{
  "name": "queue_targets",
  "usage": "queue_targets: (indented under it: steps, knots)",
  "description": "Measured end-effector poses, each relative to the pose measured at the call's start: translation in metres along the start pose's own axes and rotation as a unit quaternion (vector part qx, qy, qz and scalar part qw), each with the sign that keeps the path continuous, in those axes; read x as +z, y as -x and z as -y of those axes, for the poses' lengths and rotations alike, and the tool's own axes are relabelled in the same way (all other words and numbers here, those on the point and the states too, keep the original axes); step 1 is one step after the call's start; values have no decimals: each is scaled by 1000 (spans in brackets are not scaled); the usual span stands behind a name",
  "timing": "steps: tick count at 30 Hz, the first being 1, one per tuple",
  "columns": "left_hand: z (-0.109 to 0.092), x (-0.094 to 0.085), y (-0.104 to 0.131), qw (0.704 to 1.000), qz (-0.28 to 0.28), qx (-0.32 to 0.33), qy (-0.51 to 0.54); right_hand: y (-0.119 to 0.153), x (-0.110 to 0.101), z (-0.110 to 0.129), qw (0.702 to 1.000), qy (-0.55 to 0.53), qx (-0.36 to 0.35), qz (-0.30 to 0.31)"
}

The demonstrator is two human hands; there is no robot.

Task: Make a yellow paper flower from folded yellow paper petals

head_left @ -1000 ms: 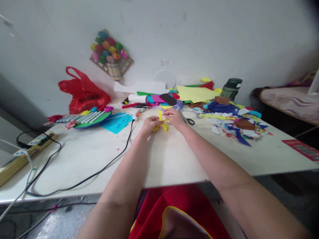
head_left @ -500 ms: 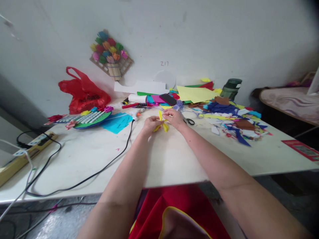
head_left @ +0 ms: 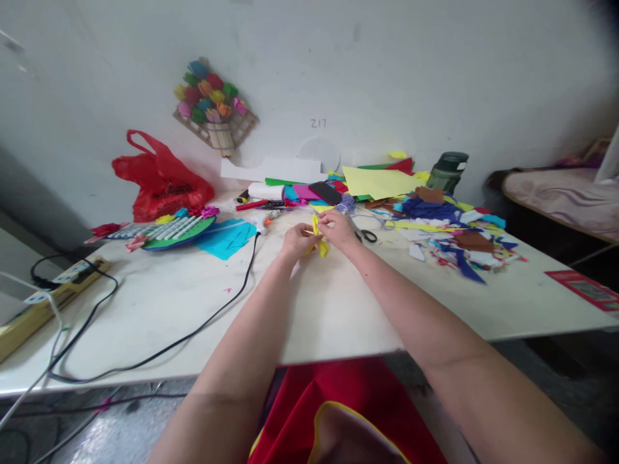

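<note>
- Left hand (head_left: 298,241): shifted nearer the right hand (head_left: 337,230) since the earlier frame; fingers pinching one yellow paper flower (head_left: 323,249), petals now bunched closer.
- Right hand: fingertips gripping its upper petal.
- Flower: between the desk's (head_left: 338,309) front and back edges.
- Black scissors (head_left: 369,236): just beside right wrist.

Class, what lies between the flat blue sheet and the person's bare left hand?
The head view shows a white and orange glue gun with its thin black cord between the flat blue sheet and the left hand.
</note>
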State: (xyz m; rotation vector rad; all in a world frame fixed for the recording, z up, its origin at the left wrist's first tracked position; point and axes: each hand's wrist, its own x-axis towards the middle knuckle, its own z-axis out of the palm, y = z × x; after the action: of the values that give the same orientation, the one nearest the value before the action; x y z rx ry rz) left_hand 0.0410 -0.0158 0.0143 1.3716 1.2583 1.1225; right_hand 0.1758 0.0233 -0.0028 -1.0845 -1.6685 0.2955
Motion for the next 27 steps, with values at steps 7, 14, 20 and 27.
queue_targets:
  steps: [7,14,20,27]
  knots:
    - [2,2,-2,1000,4,5,-5,0,0,-2,1000,14,14,13]
    - [9,-3,-5,996,58,8,65,-2,0,-3,999,-4,34,9]
    - [18,-7,-13,990,59,-12,129,-3,-2,-3,999,-42,22,20]
    - [16,-6,-11,986,39,-43,154,-1,-3,0,998,-59,24,28]
